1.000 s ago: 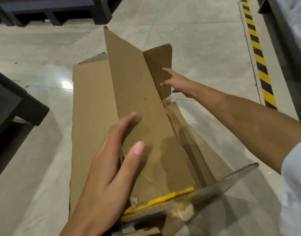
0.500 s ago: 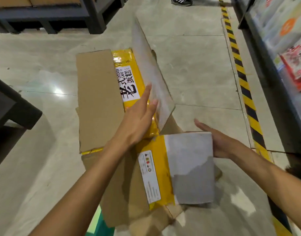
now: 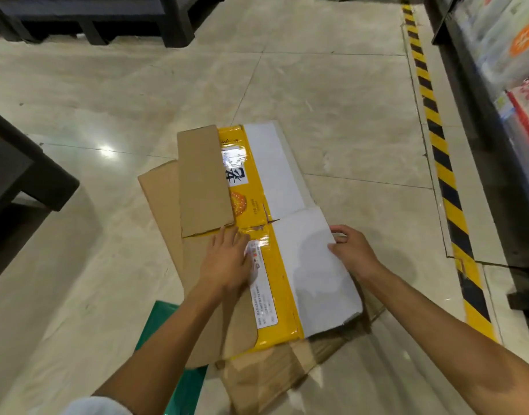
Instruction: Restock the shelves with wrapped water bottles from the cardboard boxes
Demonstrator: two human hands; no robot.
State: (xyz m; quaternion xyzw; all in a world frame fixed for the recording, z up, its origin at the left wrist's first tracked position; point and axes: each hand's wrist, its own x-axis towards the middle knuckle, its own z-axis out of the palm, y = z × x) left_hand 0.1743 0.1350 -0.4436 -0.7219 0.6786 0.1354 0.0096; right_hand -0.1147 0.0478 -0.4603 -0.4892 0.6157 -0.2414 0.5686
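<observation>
A flattened cardboard box [image 3: 275, 283] with yellow and white printed panels lies on the tiled floor, on top of other flat brown cardboard [image 3: 164, 205]. My left hand [image 3: 227, 262] presses flat on the box near its middle fold, fingers straight. My right hand [image 3: 351, 250] grips the right edge of the white flap, thumb on top and fingers curled round the edge. No water bottles are in view.
A shelf [image 3: 502, 85] with wrapped packages runs along the right, behind a yellow-black floor stripe [image 3: 436, 163]. Dark shelf bases stand at the top left [image 3: 89, 13] and at the left edge [image 3: 23, 175]. A green object [image 3: 179, 384] lies under my left forearm.
The box's upright flaps have been folded down and it now lies flat on the floor. Both hands moved down onto it, the right one to the white flap's edge.
</observation>
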